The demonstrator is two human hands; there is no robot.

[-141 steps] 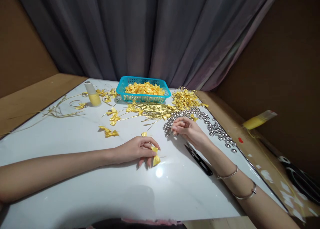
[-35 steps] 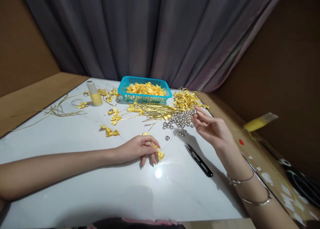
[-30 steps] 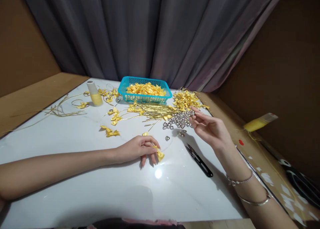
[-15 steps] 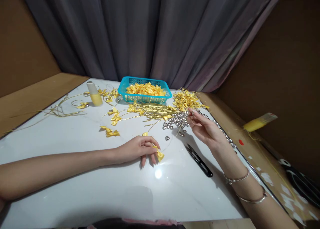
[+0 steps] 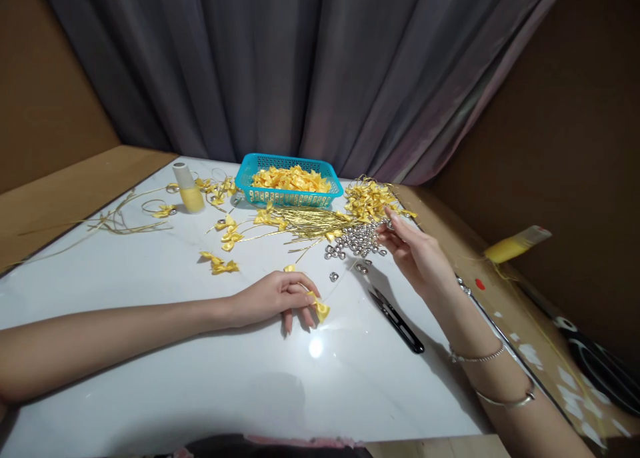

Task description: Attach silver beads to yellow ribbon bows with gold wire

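Note:
My left hand rests on the white table, its fingers closed on a yellow ribbon bow. A thin cord runs from that bow up toward the silver beads. Over the right side of the bead pile is my right hand, fingers curled together, with what looks like a small silver bead between the fingertips. A few beads lie loose between my two hands. Black thread snips lie on the table below my right hand.
A blue basket at the back holds yellow bows. Gold cords lie before it, and a heap of corded bows sits to its right. At left stands a spool of yellow thread. Large scissors are at far right.
My right hand has shifted slightly to the right over the beads, and the small bead at its fingertips has moved with it. My left hand stays on the bow.

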